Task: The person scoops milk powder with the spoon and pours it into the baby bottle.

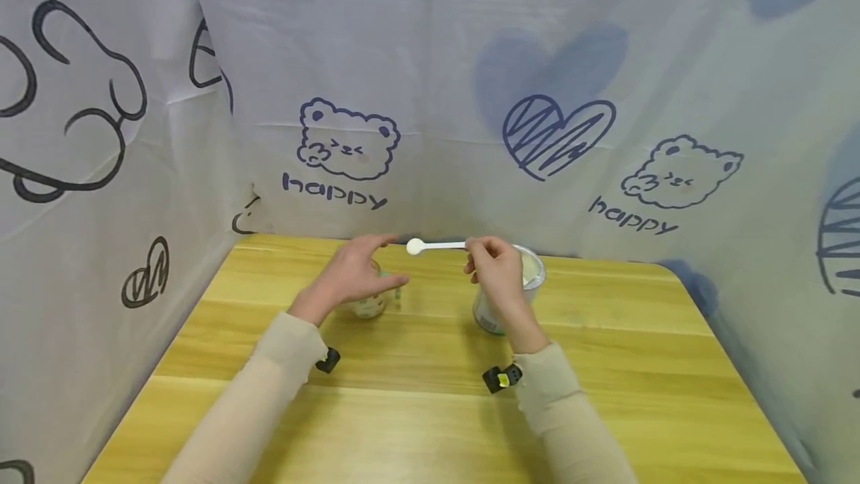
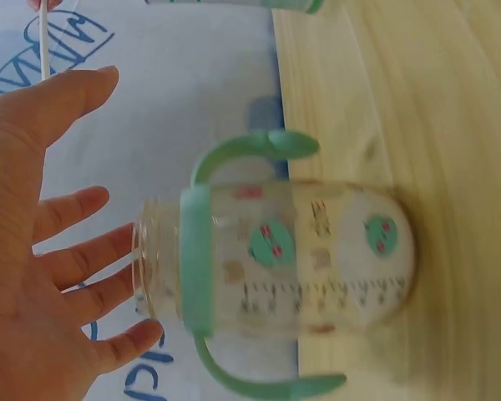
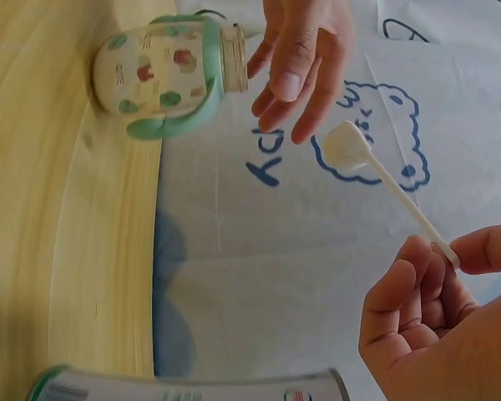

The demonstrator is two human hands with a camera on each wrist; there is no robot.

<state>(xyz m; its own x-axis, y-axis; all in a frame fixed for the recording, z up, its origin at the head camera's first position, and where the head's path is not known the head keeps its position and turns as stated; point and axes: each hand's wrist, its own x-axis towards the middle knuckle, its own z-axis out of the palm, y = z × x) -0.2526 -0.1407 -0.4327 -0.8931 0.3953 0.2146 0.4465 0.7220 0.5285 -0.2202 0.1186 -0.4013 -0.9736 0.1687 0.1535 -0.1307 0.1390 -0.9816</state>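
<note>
Pinching the thin handle of a white measuring spoon (image 1: 433,246) between thumb and curled fingers, the right hand (image 1: 496,267) holds it level above the surface, bowl pointing toward 9 o'clock; the left hand (image 1: 352,275) has a loose, spread grip, fingers nearly straight, hovering just over the mouth of the bottle without clasping it. Going from largest to smallest: the wooden surface (image 1: 430,402) carries everything, with printed cloth hung round it at 9, 12 and 3 o'clock. An open powder tin (image 1: 531,275) stands at about 1 o'clock from the centre, mostly behind the right hand, pale powder showing inside. A baby bottle (image 2: 292,267) with 2 green handles and a green collar stands upright at about 11 o'clock, its cap off and its neck bare, under the left palm. The spoon bowl (image 3: 344,149) sits between tin and bottle, close to the left fingertips (image 3: 294,83); whether it carries powder I cannot tell. My judgement: tin and bottle are both opened, the spoon is midway across, and tipping it into the bottle is not yet done; whether the bottle already holds powder I cannot tell either.
</note>
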